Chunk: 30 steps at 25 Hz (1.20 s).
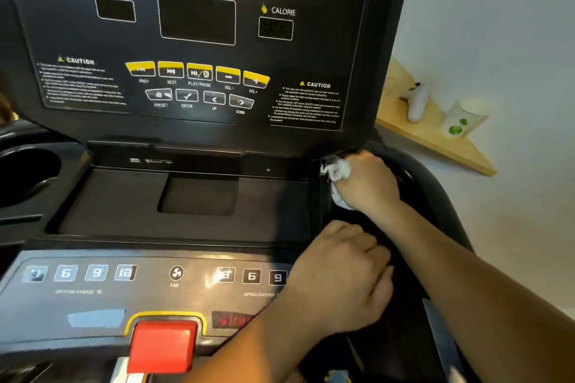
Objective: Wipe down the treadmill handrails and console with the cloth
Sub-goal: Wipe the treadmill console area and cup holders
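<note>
Console pass, right side. Right hand (367, 183) is bunched around the white cloth (337, 169), fingers curled over it, with wads of cloth showing at the thumb side and under the palm. The cloth is pressed on the right edge of the console (199, 87), where the flat centre tray (124, 205) meets the glossy black side moulding, just below the lower right corner of the upright display panel.

Left hand (342, 277) sits knuckles-up at the right end of the lower button strip, fingers curled down over the dark edge. Cannot tell whether it grips the edge or only rests there. It covers the last speed keys.

Red stop button (161, 345) is at the console's near edge, well apart from the cloth. No handrail clearly in view.

Judgement: console-wiping step, right seam and corner in hand. Display face, tray and button strip likely remain, then the rails. Next stroke calls for dragging the cloth along the seam or leftward across the tray, light over the keys and clear of the stop button.
</note>
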Each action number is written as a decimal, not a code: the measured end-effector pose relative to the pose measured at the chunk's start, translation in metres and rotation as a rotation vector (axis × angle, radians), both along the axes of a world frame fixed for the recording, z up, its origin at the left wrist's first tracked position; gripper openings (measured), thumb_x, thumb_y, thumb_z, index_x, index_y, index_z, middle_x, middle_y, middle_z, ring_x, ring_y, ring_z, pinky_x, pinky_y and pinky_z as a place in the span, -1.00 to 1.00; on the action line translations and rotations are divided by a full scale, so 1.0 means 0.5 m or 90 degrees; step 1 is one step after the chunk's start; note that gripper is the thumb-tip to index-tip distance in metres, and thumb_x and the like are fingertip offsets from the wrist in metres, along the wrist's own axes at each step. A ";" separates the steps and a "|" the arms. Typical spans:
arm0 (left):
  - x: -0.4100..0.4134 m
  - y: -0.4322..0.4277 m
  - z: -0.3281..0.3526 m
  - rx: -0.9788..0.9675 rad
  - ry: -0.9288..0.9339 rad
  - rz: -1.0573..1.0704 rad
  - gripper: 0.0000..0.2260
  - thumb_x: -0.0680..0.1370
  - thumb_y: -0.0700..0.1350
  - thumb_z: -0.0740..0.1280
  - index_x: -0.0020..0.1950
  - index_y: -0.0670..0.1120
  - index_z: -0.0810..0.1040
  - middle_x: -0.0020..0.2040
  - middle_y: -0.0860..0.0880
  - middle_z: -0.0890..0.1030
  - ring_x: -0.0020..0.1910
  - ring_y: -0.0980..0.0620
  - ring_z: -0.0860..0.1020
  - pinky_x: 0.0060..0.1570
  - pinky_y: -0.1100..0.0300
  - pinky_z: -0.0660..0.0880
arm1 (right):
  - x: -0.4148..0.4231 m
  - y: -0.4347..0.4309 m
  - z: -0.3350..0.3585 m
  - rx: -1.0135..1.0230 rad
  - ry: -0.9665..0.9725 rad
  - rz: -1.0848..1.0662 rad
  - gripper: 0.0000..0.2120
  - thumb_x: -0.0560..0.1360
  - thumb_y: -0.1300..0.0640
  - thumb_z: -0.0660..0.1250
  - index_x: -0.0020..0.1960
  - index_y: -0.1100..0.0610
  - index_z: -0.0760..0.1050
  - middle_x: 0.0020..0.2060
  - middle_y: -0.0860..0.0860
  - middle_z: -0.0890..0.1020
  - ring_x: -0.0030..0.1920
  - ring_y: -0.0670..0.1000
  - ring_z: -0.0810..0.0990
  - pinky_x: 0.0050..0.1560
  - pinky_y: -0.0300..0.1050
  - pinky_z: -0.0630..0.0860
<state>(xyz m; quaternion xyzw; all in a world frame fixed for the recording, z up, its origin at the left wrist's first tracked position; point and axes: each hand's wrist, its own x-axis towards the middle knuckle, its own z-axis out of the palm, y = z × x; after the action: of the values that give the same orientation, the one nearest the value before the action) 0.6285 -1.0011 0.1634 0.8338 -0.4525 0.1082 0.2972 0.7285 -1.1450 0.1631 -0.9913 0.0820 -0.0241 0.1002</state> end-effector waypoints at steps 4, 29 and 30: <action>-0.003 0.000 0.008 -0.024 -0.007 0.114 -0.83 0.53 -0.08 0.28 -0.20 -0.10 0.60 -0.21 -0.03 0.58 -0.16 -0.03 0.52 0.04 0.08 0.44 | -0.098 -0.044 0.031 0.077 0.135 0.223 -0.77 0.48 -0.10 0.20 -0.34 -0.13 0.36 -0.27 -0.10 0.50 -0.21 0.00 0.52 -0.18 -0.05 0.44; -0.081 0.172 -0.003 -0.041 -0.077 0.349 -0.84 0.54 -0.13 0.30 -0.12 -0.16 0.63 -0.07 -0.05 0.62 -0.12 -0.08 0.56 -0.09 0.03 0.45 | -0.088 0.077 0.135 -0.188 0.032 0.530 -0.75 0.45 -0.19 0.13 0.06 -0.16 0.45 0.01 -0.18 0.54 0.00 -0.02 0.42 -0.16 -0.13 0.22; -0.078 0.177 -0.009 -0.016 -0.061 0.360 -0.84 0.55 -0.11 0.30 -0.06 -0.16 0.63 -0.01 -0.06 0.62 -0.05 -0.09 0.57 -0.02 0.02 0.47 | -0.072 0.077 0.137 -0.216 0.001 0.485 -0.76 0.46 -0.17 0.17 0.07 -0.15 0.45 0.03 -0.18 0.55 0.05 -0.01 0.45 -0.14 -0.13 0.23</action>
<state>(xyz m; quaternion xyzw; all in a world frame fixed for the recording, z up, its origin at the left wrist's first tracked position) 0.5897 -0.9128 0.1588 0.9170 -0.2141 0.2319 0.2441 0.6928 -1.1065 0.2317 -0.9532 -0.2955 0.0021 -0.0632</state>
